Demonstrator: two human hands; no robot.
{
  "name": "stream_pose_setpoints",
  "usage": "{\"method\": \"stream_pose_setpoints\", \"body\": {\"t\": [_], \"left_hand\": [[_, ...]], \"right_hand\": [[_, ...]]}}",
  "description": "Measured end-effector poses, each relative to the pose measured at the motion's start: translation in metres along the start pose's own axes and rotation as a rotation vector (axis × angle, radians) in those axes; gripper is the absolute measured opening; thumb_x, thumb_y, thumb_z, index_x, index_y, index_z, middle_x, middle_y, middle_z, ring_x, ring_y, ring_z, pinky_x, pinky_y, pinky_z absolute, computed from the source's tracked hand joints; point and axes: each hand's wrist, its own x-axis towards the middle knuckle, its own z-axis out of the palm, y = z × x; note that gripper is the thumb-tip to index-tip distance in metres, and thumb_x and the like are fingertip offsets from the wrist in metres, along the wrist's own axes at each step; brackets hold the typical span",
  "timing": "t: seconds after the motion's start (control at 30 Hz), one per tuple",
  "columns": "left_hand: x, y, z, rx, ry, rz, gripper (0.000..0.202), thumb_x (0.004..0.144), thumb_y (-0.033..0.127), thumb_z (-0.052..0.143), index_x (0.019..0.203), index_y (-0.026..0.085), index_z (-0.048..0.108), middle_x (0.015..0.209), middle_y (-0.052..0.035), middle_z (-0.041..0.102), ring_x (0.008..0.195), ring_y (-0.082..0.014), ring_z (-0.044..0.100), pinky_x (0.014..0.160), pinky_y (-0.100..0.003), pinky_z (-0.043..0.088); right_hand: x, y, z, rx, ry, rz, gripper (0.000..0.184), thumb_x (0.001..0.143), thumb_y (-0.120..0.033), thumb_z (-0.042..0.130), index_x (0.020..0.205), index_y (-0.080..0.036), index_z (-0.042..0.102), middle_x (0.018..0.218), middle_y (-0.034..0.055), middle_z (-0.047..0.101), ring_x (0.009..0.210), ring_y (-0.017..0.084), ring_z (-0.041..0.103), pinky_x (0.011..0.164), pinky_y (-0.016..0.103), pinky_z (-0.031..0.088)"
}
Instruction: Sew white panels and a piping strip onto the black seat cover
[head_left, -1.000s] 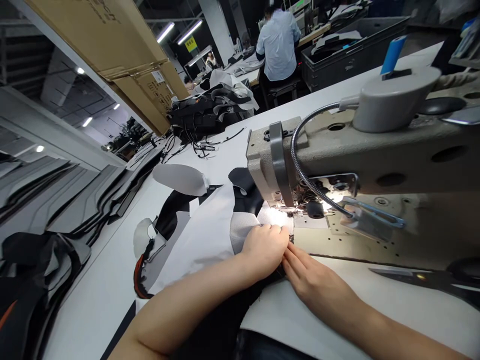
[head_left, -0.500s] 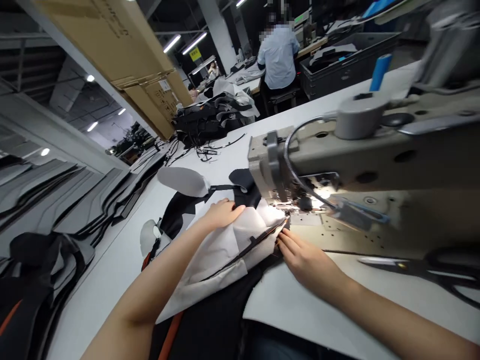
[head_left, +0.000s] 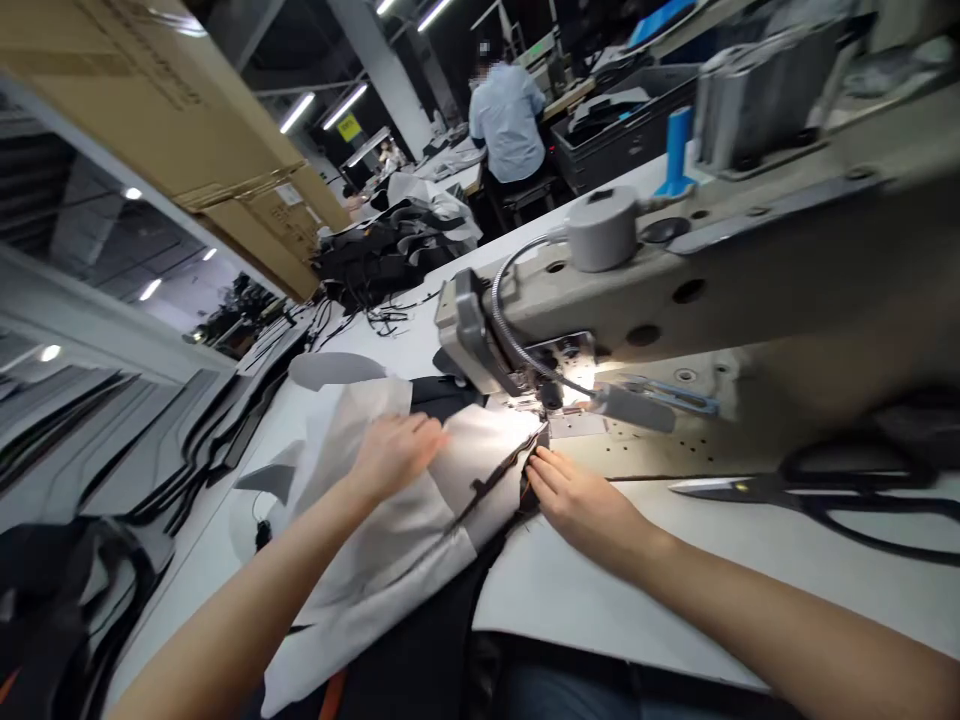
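A white fabric piece [head_left: 375,560] with a dark seam lies over black fabric in front of the sewing machine [head_left: 555,330], its tip under the lit needle area. My left hand [head_left: 397,455], somewhat blurred, is closed on the white fabric left of the needle, which bunches up around it. Close to the needle, my right hand [head_left: 574,500] pinches the seamed edge, fingers together; the thumb is hidden. Black fabric [head_left: 427,630] with an orange strip hangs over the table's front edge.
Black-handled scissors [head_left: 757,490] lie on the table at right. Stacked grey and black panels [head_left: 150,450] line the left. A cardboard box [head_left: 165,120] stands at upper left. A co-worker in a light blue shirt [head_left: 510,120] sits beyond, beside a grey crate [head_left: 622,130].
My left hand has gone from lying flatter on the white fabric to a closed grip, and the fabric has risen on the left. My right hand stays at the edge. The view has shifted right.
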Motion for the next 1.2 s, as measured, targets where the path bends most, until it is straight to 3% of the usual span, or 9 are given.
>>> {"method": "stream_pose_setpoints", "body": {"t": [0.13,0.27,0.43,0.57,0.67,0.77,0.87,1.03,1.2], "left_hand": [[-0.024,0.02,0.016,-0.062,0.095,-0.104,0.053,0.087,0.033,0.049,0.135,0.015,0.037,0.127,-0.0168,0.048,0.11,-0.0279,0.05,0.089,-0.04,0.042],[-0.052,0.05,0.016,-0.238,-0.197,0.137,0.088,0.07,0.027,0.062,0.145,0.026,0.016,0.136,-0.0126,0.04,0.11,-0.0291,0.05,0.086,-0.04,0.046],[-0.031,0.011,-0.016,-0.137,-0.484,-0.06,0.07,0.076,0.016,0.046,0.142,0.024,0.027,0.111,-0.0085,0.059,0.085,-0.0256,0.06,0.068,-0.035,0.048],[0.0,-0.003,-0.023,0.133,-0.231,-0.116,0.052,0.085,0.012,0.036,0.136,0.018,0.039,0.104,-0.0118,0.06,0.091,-0.0275,0.058,0.068,-0.035,0.045],[0.006,0.014,-0.004,0.091,0.002,0.079,0.046,0.088,0.014,0.033,0.134,0.014,0.042,0.105,-0.0135,0.059,0.097,-0.0258,0.054,0.08,-0.038,0.043],[0.006,0.033,0.01,-0.152,0.087,0.246,0.046,0.087,0.032,0.044,0.13,0.014,0.045,0.11,-0.0118,0.058,0.102,-0.0246,0.053,0.088,-0.037,0.043],[0.006,0.054,0.002,-0.386,-0.072,0.261,0.044,0.085,0.042,0.048,0.123,0.02,0.05,0.1,-0.0057,0.063,0.092,-0.0215,0.059,0.076,-0.031,0.047],[0.003,0.091,-0.018,-0.594,-0.412,0.2,0.048,0.077,0.027,0.05,0.124,0.027,0.045,0.094,-0.0008,0.067,0.083,-0.0221,0.065,0.064,-0.028,0.048],[0.007,0.094,-0.012,-0.45,-0.545,0.108,0.076,0.074,0.027,0.048,0.144,0.021,0.019,0.093,-0.0086,0.068,0.08,-0.0308,0.065,0.064,-0.039,0.052]], "right_hand": [[0.008,-0.006,-0.009,-0.077,0.038,-0.059,0.04,0.083,-0.004,0.037,0.118,0.003,0.054,0.121,0.0238,0.052,0.114,0.033,0.05,0.096,0.045,0.046],[0.022,-0.021,-0.009,-0.166,0.022,-0.129,0.04,0.084,-0.006,0.033,0.114,0.008,0.054,0.112,0.0258,0.055,0.108,0.033,0.053,0.095,0.042,0.046],[0.056,-0.05,0.008,-0.072,-0.175,0.047,0.047,0.085,-0.008,0.035,0.131,0.002,0.045,0.127,0.0332,0.044,0.111,0.042,0.051,0.083,0.056,0.048],[0.075,-0.052,0.012,0.043,-0.359,0.123,0.048,0.081,-0.004,0.039,0.126,0.006,0.048,0.111,0.0357,0.054,0.097,0.041,0.059,0.069,0.054,0.052],[0.059,-0.036,0.0,0.179,-0.356,0.019,0.055,0.067,-0.009,0.049,0.121,-0.001,0.056,0.113,0.0209,0.06,0.106,0.028,0.058,0.087,0.036,0.051],[0.026,-0.02,-0.014,0.387,-0.311,0.024,0.07,0.057,-0.008,0.044,0.126,-0.014,0.055,0.13,0.0055,0.053,0.12,0.016,0.048,0.105,0.03,0.038],[0.003,-0.017,-0.018,0.531,-0.272,0.031,0.07,0.06,-0.008,0.041,0.129,-0.017,0.051,0.135,0.0037,0.048,0.126,0.016,0.04,0.112,0.04,0.026],[-0.005,-0.037,-0.003,0.243,-0.107,-0.054,0.023,0.072,-0.009,0.045,0.078,-0.014,0.067,0.081,0.0084,0.067,0.084,0.022,0.06,0.094,0.042,0.043],[-0.007,-0.054,-0.004,-0.09,0.15,-0.053,0.031,0.075,-0.005,0.042,0.096,0.002,0.064,0.097,0.0235,0.064,0.091,0.031,0.061,0.083,0.042,0.048]]}}
